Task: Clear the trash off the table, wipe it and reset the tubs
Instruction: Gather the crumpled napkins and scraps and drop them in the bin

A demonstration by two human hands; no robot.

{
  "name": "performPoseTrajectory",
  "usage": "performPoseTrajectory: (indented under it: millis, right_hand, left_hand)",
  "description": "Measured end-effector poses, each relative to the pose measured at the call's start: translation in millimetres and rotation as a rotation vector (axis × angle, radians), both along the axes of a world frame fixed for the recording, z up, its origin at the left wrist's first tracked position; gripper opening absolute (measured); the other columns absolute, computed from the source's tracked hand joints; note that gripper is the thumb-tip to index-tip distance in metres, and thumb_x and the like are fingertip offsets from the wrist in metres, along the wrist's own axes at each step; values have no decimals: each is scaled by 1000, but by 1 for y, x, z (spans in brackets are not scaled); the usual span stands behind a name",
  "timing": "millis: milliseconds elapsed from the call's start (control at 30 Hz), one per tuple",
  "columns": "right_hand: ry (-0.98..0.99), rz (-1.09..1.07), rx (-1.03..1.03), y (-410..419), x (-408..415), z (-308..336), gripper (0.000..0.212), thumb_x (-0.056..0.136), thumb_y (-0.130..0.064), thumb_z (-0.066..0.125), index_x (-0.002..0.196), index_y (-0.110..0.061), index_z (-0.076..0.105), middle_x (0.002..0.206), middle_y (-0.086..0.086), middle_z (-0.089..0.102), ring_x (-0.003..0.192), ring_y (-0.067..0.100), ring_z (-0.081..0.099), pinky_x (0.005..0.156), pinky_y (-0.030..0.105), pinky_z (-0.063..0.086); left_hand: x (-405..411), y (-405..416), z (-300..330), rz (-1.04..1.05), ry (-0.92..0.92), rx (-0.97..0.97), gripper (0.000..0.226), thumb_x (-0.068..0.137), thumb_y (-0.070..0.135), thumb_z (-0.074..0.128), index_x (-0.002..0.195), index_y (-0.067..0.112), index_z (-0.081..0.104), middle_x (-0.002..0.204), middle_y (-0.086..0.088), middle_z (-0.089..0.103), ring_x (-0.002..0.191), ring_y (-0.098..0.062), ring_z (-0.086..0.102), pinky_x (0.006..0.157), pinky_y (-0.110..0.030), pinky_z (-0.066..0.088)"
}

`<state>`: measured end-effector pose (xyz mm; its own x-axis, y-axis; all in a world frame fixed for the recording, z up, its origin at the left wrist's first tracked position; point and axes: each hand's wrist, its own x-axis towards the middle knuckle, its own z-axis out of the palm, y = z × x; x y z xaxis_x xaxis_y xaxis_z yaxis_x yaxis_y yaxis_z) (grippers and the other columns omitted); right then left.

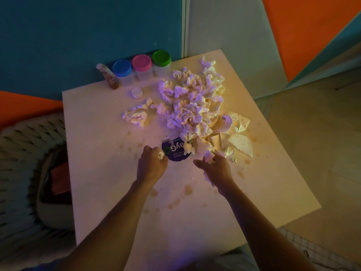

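A big heap of crumpled white tissues (192, 106) covers the middle of the white table (97, 173). A smaller wad (137, 116) lies apart to its left. My left hand (151, 165) pinches a small scrap of tissue at the heap's near edge. My right hand (214, 169) grips a crumpled tissue that sticks out above and below the fist. Between the hands lies a round dark-blue sticker or lid (174, 151) with white lettering, partly under the heap. Three tubs stand at the back edge with blue (122, 67), pink (141, 62) and green (161, 58) lids.
A tipped bottle with reddish contents (109, 78) leans by the blue tub. A small white cap (137, 93) sits in front of the tubs. Dotted paper (236, 122) lies right of the heap. Brown stains (188, 189) spot the tabletop. A knitted pouf (25, 173) stands at left.
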<state>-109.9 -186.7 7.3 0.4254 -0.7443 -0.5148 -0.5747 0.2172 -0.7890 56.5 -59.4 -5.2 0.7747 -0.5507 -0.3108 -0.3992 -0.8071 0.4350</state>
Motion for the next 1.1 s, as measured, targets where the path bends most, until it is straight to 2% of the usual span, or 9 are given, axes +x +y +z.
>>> performPoseTrajectory:
  millis: [100, 233, 400, 533, 633, 733, 900, 1000, 1100]
  right_hand:
    - [9, -10, -13, 2, -10, 1, 37, 76, -33, 84, 76, -10, 55, 59, 12, 56, 35, 19, 42, 36, 20, 31]
    - [56, -34, -59, 1, -25, -4, 48, 71, -52, 81, 71, -11, 55, 60, 6, 55, 52, 23, 45, 49, 28, 36]
    - [84, -68, -114, -7, -47, 9, 43, 83, -43, 76, 61, -21, 47, 57, -8, 42, 54, 12, 38, 51, 30, 30]
    - [70, -93, -97, -22, -63, 2, 56, 82, -48, 74, 61, -1, 51, 56, 0, 41, 58, 18, 37, 54, 32, 30]
    - [31, -88, -46, -36, -72, 1, 53, 81, -51, 73, 54, -11, 51, 51, -2, 45, 54, 18, 42, 54, 32, 35]
    - [0, -86, 41, -53, -84, -3, 58, 73, -67, 70, 53, -15, 55, 52, -2, 51, 54, 21, 47, 56, 35, 40]
    - [7, -20, 114, -99, -115, 12, 71, 73, -83, 58, 54, -15, 60, 53, -2, 56, 51, 19, 50, 56, 30, 42]
    - [-24, -26, 185, -144, -148, 18, 68, 86, -72, 52, 52, -15, 58, 48, -1, 52, 41, 17, 45, 47, 25, 38]
    - [-17, -10, 197, -162, -163, 18, 48, 93, -46, 57, 61, -12, 65, 50, 2, 53, 40, 19, 43, 44, 23, 35]
  left_hand:
    - [-17, 7, 4, 23, 0, -42, 22, 90, 21, 63, 106, 7, 67, 112, -14, 55, 95, -38, 61, 84, -41, 50]
    - [-37, 9, 7, 31, -5, -86, 17, 91, 20, 64, 104, 9, 66, 109, -9, 63, 93, -32, 64, 76, -34, 49]
    - [-61, -3, 11, 50, 41, -157, 13, 85, 20, 67, 98, 15, 66, 101, -6, 71, 90, -29, 66, 74, -34, 54]
    - [-82, -18, 16, 73, 52, -177, 13, 85, 31, 70, 88, 20, 64, 92, -3, 73, 84, -29, 68, 73, -37, 56]
    - [-100, -29, 18, 57, 20, -180, 24, 84, 43, 75, 88, 23, 64, 92, 0, 73, 84, -26, 69, 73, -40, 58]
    - [-121, -44, 23, 100, -36, -148, 27, 84, 50, 72, 92, 26, 62, 97, 4, 72, 89, -25, 67, 76, -41, 57]
    - [-159, -77, 26, 156, -27, -234, 24, 83, 41, 78, 84, 25, 61, 88, 4, 71, 81, -21, 65, 69, -33, 53]
    - [-196, -111, 25, 196, -21, -248, 22, 82, 33, 80, 83, 19, 63, 82, 4, 69, 77, -22, 64, 66, -31, 49]
    - [-214, -123, 26, 235, -22, -281, 21, 84, 31, 79, 86, 16, 65, 82, 3, 69, 75, -21, 62, 66, -28, 44]
